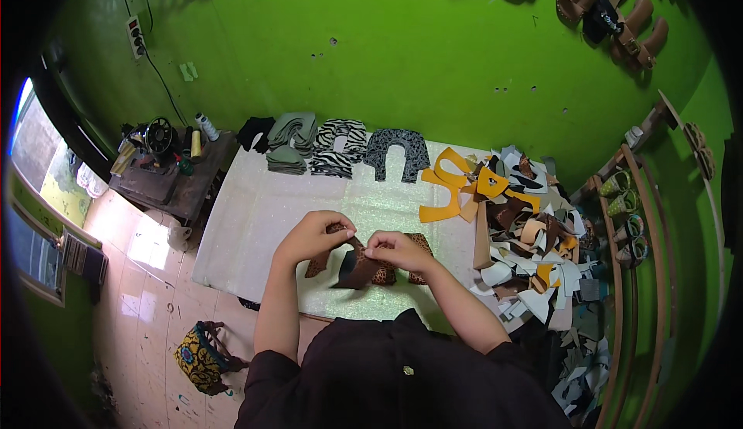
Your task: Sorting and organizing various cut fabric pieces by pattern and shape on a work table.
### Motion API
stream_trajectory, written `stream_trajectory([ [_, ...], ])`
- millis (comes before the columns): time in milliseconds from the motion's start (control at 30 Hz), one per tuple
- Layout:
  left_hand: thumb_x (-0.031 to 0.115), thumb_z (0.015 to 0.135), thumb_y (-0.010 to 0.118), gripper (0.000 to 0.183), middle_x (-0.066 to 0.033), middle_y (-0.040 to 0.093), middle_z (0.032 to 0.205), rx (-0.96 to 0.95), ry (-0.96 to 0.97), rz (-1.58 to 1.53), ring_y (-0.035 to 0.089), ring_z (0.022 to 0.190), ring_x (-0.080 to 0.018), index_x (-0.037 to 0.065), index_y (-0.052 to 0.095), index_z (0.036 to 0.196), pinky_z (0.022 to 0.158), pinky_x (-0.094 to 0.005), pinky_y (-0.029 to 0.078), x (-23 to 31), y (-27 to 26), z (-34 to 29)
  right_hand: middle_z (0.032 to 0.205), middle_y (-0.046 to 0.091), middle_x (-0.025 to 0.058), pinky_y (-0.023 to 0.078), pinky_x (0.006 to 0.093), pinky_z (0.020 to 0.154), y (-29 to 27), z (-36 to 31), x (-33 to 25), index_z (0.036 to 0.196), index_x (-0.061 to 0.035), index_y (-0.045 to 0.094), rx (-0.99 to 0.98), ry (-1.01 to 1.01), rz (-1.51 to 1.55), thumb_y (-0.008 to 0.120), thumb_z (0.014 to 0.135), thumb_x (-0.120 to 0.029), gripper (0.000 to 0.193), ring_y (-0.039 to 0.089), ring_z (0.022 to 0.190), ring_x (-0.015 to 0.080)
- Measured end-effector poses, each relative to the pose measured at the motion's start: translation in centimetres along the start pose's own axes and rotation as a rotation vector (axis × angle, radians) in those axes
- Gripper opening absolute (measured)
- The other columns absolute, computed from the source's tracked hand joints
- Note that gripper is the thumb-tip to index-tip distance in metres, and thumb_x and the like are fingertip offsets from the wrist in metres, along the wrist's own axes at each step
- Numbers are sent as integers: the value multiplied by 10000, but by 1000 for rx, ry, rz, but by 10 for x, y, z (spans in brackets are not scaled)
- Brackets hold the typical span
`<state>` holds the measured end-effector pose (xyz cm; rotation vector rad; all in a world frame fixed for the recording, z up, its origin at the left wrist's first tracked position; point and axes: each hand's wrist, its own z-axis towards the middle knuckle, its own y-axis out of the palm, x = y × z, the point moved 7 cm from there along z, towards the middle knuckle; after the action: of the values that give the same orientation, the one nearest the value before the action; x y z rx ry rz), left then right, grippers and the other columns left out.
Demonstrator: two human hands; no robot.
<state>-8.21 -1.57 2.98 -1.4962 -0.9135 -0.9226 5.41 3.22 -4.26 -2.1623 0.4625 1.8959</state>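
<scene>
Over the near part of the white table (255, 212), my two hands hold a curved, leopard-print shoe-upper piece (357, 269) between them. My left hand (316, 235) pinches its upper left part with thumb and fingertips. At the piece's upper right edge, my right hand (399, 252) grips with thumb and forefinger. Part of the piece's dark underside shows as it bends. More leopard-print pieces (418, 241) lie beside and beneath my right hand, which partly hides them.
Along the table's back lie grey-green pieces (286, 159), zebra-print pieces (338, 150) and dark patterned pieces (397, 146). Yellow cut-outs (439, 211) and a heap of scraps (534, 235) fill the right. A sewing machine (159, 136) stands left; a patterned-cloth stool (201, 358) is on the floor.
</scene>
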Motion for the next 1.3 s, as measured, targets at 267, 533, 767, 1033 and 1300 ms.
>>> stream_trajectory([
  [267, 96, 830, 637, 175, -29, 605, 722, -14, 53, -203, 549, 610, -78, -24, 607, 953, 567, -221, 466, 11, 26, 15, 987, 585, 66, 419, 281, 848, -37, -26, -5, 1077, -45, 537, 226, -165, 94, 671, 797, -99, 315, 546, 929, 132],
  [533, 215, 860, 606, 266, -74, 616, 896, 169, 61, -189, 573, 770, -141, 24, 601, 1045, 714, -274, 464, -70, 60, 42, 944, 607, 45, 440, 249, 790, -55, -59, 15, 969, 2, 602, 285, 115, 3, 644, 828, -124, 194, 551, 883, 101],
  [767, 350, 720, 709, 413, -117, 613, 836, 292, -162, 464, 606, 791, -275, 39, 612, 974, 686, -366, 473, -149, 102, -15, 850, 605, 8, 454, 227, 702, -75, -104, -5, 1004, -5, 569, 497, 32, -149, 616, 845, -128, 207, 546, 772, 63],
  [1033, 264, 680, 686, 311, -99, 631, 807, 427, -612, 423, 617, 772, -264, 83, 601, 917, 684, -355, 476, -172, 44, -52, 767, 582, 19, 427, 250, 675, -71, -102, -12, 915, -3, 583, 485, 1, -297, 598, 848, -154, 165, 518, 726, 92],
  [1300, 222, 681, 707, 598, -156, 547, 1077, 447, 96, 324, 561, 957, -286, 62, 487, 1213, 796, -378, 469, -70, 31, -6, 750, 613, 110, 448, 312, 651, -39, -72, -24, 949, -15, 576, 236, 141, -395, 529, 845, -136, 167, 582, 677, 215],
])
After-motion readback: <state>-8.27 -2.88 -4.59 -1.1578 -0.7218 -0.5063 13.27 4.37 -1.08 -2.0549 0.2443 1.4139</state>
